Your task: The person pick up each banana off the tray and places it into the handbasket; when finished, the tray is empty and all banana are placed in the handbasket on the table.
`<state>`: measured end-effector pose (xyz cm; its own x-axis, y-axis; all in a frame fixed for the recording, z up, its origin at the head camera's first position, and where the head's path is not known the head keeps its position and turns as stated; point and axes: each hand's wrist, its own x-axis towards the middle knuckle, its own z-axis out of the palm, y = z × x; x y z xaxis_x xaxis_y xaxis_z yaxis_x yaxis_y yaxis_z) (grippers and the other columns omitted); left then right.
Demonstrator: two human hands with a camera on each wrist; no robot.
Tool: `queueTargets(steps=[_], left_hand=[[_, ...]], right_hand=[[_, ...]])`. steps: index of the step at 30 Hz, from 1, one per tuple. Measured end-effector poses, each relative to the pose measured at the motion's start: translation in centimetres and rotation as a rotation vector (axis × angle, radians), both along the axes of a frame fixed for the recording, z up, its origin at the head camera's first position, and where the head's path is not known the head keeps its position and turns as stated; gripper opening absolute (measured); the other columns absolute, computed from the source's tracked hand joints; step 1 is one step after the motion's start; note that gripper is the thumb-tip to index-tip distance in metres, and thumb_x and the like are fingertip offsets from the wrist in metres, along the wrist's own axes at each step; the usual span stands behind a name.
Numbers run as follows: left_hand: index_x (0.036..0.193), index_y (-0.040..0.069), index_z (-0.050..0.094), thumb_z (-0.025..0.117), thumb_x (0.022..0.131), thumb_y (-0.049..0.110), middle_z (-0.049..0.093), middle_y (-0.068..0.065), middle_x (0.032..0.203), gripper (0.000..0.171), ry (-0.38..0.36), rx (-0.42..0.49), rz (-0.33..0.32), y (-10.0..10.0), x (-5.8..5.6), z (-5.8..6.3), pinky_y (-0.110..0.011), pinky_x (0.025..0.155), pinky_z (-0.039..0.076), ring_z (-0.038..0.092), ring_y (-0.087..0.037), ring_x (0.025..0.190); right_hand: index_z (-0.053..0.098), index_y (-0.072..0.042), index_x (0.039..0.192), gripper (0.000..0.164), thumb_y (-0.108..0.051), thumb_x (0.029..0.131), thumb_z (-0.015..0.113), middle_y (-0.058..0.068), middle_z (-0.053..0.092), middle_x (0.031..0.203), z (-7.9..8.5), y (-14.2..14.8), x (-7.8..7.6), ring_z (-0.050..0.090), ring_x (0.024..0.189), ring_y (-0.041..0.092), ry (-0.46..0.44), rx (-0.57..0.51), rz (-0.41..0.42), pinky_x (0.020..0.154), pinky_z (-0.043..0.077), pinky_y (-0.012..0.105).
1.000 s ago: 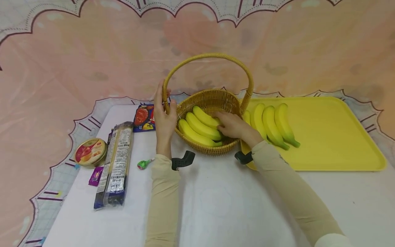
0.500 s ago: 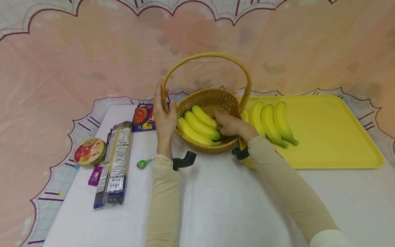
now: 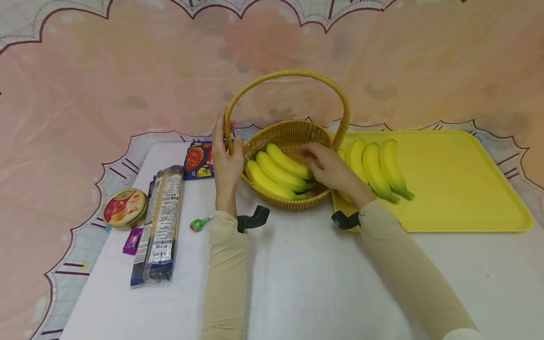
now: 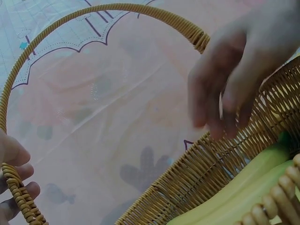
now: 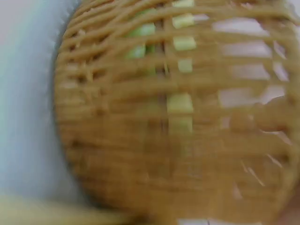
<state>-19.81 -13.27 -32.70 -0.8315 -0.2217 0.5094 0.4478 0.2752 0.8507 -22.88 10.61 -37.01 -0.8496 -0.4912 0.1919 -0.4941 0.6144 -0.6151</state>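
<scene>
A wicker basket (image 3: 293, 205) with a tall arched handle stands at the middle back and holds three yellow bananas (image 3: 278, 172) lying side by side. My left hand (image 3: 227, 167) grips the left foot of the handle (image 3: 289, 74); in the left wrist view its fingers (image 4: 16, 154) curl about the handle there. Over the basket's right side hovers my right hand (image 3: 331, 170), fingers loosely bent and nothing between them. The left wrist view has that right hand (image 4: 248, 75) above the woven wall. In the right wrist view the blurred basket side (image 5: 140, 117) fills most of the picture.
A yellow tray (image 3: 459, 184) with several bananas (image 3: 378, 172) lies to the right, close beside the basket. On the left are a long plastic-wrapped packet (image 3: 159, 226), a round tin (image 3: 125, 208), a purple sweet (image 3: 132, 241), a green lollipop (image 3: 197, 224) and a blue pouch (image 3: 199, 160).
My right hand has let go of the rear banana in the basket and moved up and to the right. The left hand stays on the handle.
</scene>
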Motion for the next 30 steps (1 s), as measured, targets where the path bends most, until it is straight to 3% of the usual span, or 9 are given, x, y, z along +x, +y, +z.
queueTargets(steps=[3, 7, 10, 14, 18, 24, 26, 30], left_hand=[[0.145, 0.006, 0.035, 0.048, 0.094, 0.0, 0.051, -0.019, 0.131, 0.053, 0.001, -0.014, 0.005, 0.2, 0.5, 0.6, -0.045, 0.103, 0.042, 0.048, -0.028, 0.125], [0.145, 0.008, 0.035, 0.047, 0.094, 0.001, 0.05, -0.017, 0.133, 0.053, -0.005, -0.02, 0.004, 0.2, 0.4, 0.7, -0.044, 0.103, 0.042, 0.048, -0.027, 0.126], [0.146, 0.011, 0.034, 0.047, 0.095, 0.002, 0.05, -0.016, 0.133, 0.054, -0.017, -0.015, 0.004, 0.1, 0.1, 0.4, -0.044, 0.103, 0.042, 0.048, -0.025, 0.127], [0.147, 0.018, 0.034, 0.049, 0.094, 0.004, 0.051, -0.012, 0.133, 0.057, -0.026, -0.011, 0.018, -0.4, -0.9, -0.9, -0.042, 0.1, 0.044, 0.048, -0.02, 0.127], [0.147, 0.024, 0.033, 0.05, 0.095, 0.008, 0.051, -0.007, 0.133, 0.057, -0.022, -0.021, 0.027, -0.8, -1.7, -2.0, -0.039, 0.1, 0.045, 0.048, -0.014, 0.126], [0.147, 0.026, 0.033, 0.05, 0.095, 0.01, 0.052, -0.009, 0.132, 0.057, -0.007, -0.023, 0.025, -0.7, -1.9, -2.2, -0.038, 0.099, 0.045, 0.048, -0.012, 0.125], [0.147, 0.026, 0.033, 0.05, 0.096, 0.01, 0.052, -0.01, 0.131, 0.057, -0.005, -0.026, 0.028, -0.6, -1.9, -2.2, -0.039, 0.1, 0.045, 0.048, -0.012, 0.124], [0.147, 0.028, 0.033, 0.05, 0.096, 0.009, 0.052, -0.009, 0.133, 0.058, -0.018, -0.022, 0.03, -0.5, -1.9, -2.3, -0.04, 0.1, 0.044, 0.048, -0.013, 0.125]], right_hand=[[0.059, -0.005, 0.119, 0.028, -0.01, 0.099, 0.042, 0.013, 0.064, 0.112, 0.0, 2.3, 0.9, 0.06, 0.102, 0.023, 0.05, -0.139, -0.054, 0.088, 0.049, 0.04], [0.063, -0.005, 0.11, 0.024, -0.008, 0.098, 0.042, 0.011, 0.066, 0.101, -0.4, 5.9, 2.0, 0.061, 0.091, 0.021, 0.129, -0.223, -0.176, 0.081, 0.048, 0.032], [0.061, -0.003, 0.111, 0.024, -0.008, 0.097, 0.043, 0.011, 0.064, 0.106, -0.8, 8.8, 2.4, 0.058, 0.096, 0.023, 0.148, -0.209, -0.284, 0.084, 0.045, 0.033], [0.055, 0.002, 0.119, 0.027, -0.008, 0.096, 0.046, 0.019, 0.056, 0.118, -1.3, 12.3, 2.8, 0.051, 0.109, 0.033, 0.136, -0.171, -0.388, 0.092, 0.039, 0.048], [0.047, 0.005, 0.129, 0.039, -0.016, 0.096, 0.048, 0.027, 0.044, 0.126, -1.9, 14.9, 3.8, 0.042, 0.115, 0.042, 0.03, -0.099, -0.45, 0.093, 0.034, 0.056], [0.021, 0.004, 0.146, 0.072, -0.041, 0.096, 0.046, 0.035, 0.028, 0.139, -2.9, 16.8, 4.9, 0.034, 0.123, 0.05, -0.292, 0.042, -0.429, 0.096, 0.035, 0.062], [0.019, 0.003, 0.147, 0.074, -0.043, 0.096, 0.046, 0.035, 0.031, 0.14, -3.0, 17.0, 5.1, 0.036, 0.124, 0.05, -0.338, 0.056, -0.431, 0.096, 0.036, 0.061], [0.023, 0.0, 0.147, 0.071, -0.042, 0.096, 0.047, 0.033, 0.037, 0.139, -3.1, 17.5, 5.7, 0.04, 0.122, 0.048, -0.334, 0.057, -0.452, 0.095, 0.038, 0.06]])
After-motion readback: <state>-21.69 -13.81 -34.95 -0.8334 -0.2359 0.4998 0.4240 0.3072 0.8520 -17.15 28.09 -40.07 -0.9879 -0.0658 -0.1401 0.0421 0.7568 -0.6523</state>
